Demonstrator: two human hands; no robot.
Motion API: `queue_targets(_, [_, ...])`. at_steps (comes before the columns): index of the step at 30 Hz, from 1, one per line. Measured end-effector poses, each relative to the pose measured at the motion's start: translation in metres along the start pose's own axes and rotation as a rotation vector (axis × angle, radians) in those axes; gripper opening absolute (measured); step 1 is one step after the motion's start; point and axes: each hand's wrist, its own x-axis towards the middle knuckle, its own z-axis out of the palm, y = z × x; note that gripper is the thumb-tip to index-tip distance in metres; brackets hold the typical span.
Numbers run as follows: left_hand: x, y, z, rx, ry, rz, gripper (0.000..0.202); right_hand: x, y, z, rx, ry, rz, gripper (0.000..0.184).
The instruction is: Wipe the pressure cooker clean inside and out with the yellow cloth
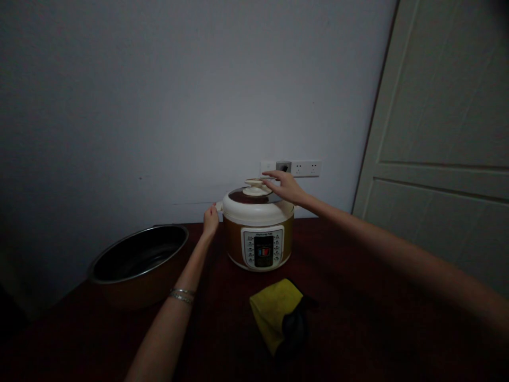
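A white and gold electric cooker (232, 239) stands upright on the dark red table, its control panel facing me. Its lid (238, 196) is on, with a cream knob (254, 183) at the top. My left hand (210, 220) is closed around the side handle (219, 206) on the cooker's left. Over the right part of the lid is my right hand (283, 187), its fingers stretched out toward the knob and slightly apart. Whether those fingertips touch the knob, I cannot tell.
To the left sits a wide dark basin (139, 278) with a metal rim. A yellow and dark grey cloth (276, 310) lies in front of the cooker on the table (350, 297). Behind are wall sockets (306, 168), and a pale door (437, 170) is at right.
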Motion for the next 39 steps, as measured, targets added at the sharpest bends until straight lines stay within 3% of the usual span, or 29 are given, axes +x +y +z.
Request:
queue_targets(2, [-0.001, 0.000, 0.000, -0.004, 0.008, 0.001, 0.039, -0.044, -0.020, -0.014, 0.041, 0.027, -0.066, 0.031])
queue_targets(3, [-0.002, 0.000, 0.001, -0.006, 0.013, 0.001, 0.039, -0.070, -0.030, -0.018, 0.069, -0.025, -0.081, 0.029])
queue_targets(7, [-0.005, 0.000, 0.004, -0.020, 0.038, 0.006, 0.042, -0.177, -0.061, -0.010, 0.219, -0.543, -0.093, 0.034])
queue_targets(9, [-0.006, -0.001, 0.005, -0.020, 0.052, 0.023, 0.043, -0.216, -0.065, 0.004, 0.251, -0.728, -0.015, 0.067])
queue_targets(12, [-0.006, -0.003, 0.004, 0.002, 0.056, 0.051, 0.045, -0.247, -0.062, 0.025, 0.279, -0.888, 0.070, 0.085])
queue_targets(16, [-0.006, -0.004, 0.002, 0.043, 0.058, 0.052, 0.043, -0.257, -0.056, 0.046, 0.271, -0.911, 0.070, 0.080])
queue_targets(20, [-0.006, -0.004, 0.001, 0.048, 0.063, 0.059, 0.043, -0.262, -0.047, 0.064, 0.202, -0.783, 0.091, 0.077])
queue_targets(23, [-0.006, -0.004, 0.002, 0.032, 0.068, 0.046, 0.043, -0.266, -0.040, 0.076, 0.184, -0.759, 0.040, 0.068])
queue_targets(26, [-0.006, -0.004, 0.002, 0.016, 0.079, 0.038, 0.042, -0.259, -0.038, 0.072, 0.202, -0.649, 0.117, 0.056])
queue_targets(29, [-0.005, -0.006, 0.003, 0.000, 0.086, 0.037, 0.042, -0.238, -0.037, 0.046, 0.321, -0.393, 0.286, 0.036])
queue_targets(31, [-0.004, -0.006, 0.003, -0.025, 0.090, 0.030, 0.043, -0.216, -0.030, 0.019, 0.388, -0.150, 0.389, 0.021])
queue_targets(33, [-0.003, -0.007, 0.003, -0.049, 0.091, 0.013, 0.043, -0.188, -0.015, -0.011, 0.389, 0.162, 0.472, 0.021])
queue_targets(35, [-0.001, -0.007, 0.002, -0.056, 0.088, -0.014, 0.042, -0.154, 0.008, -0.039, 0.421, 0.382, 0.556, 0.025])
queue_targets(37, [0.000, -0.008, 0.002, -0.043, 0.093, -0.038, 0.041, -0.115, 0.037, -0.059, 0.450, 0.557, 0.618, 0.030])
queue_targets(39, [0.001, -0.008, 0.002, -0.028, 0.103, -0.044, 0.041, -0.072, 0.068, -0.067, 0.459, 0.623, 0.663, 0.034])
